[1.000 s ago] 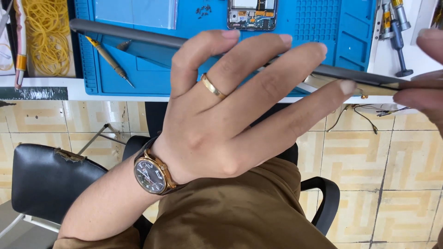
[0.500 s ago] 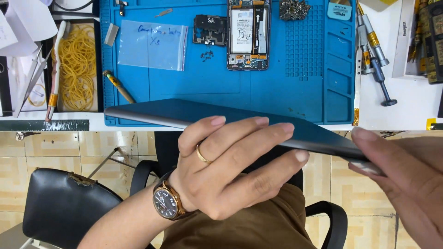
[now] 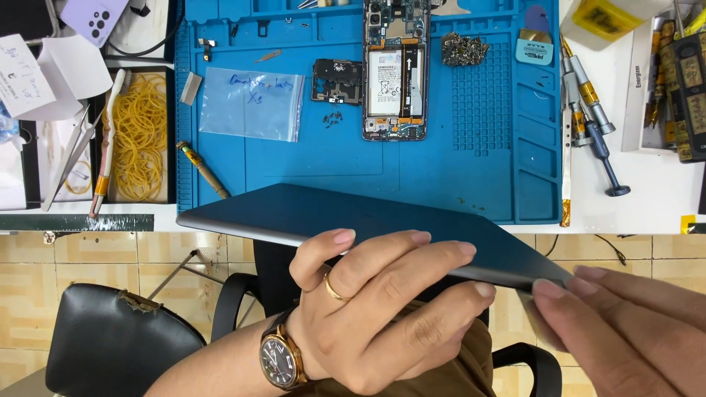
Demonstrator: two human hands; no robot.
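I hold a thin dark grey tablet [image 3: 353,215] flat, just in front of the bench edge and seen almost edge-on. My left hand [image 3: 375,312], with a gold ring and a wristwatch, cups its near edge from below, fingers spread along the rim. My right hand [image 3: 625,331] pinches the tablet's right corner with its fingertips. Beyond it lies a blue work mat [image 3: 471,147] with an opened phone [image 3: 395,70] showing its battery and boards, a black inner cover [image 3: 337,81], small screws and a clear zip bag [image 3: 251,103].
Screwdrivers [image 3: 592,125] lie on the white bench to the right, beside a case of tools [image 3: 687,81]. At the left, a tray of yellow rubber bands [image 3: 140,136], tweezers [image 3: 70,158] and paper notes. A pen-like tool [image 3: 202,169] rests on the mat. Black chair [image 3: 110,345] below.
The view has pulled back and tilted up, showing more of the bench. My left hand slid down to the tablet's near edge, and my right hand now grips its right corner.
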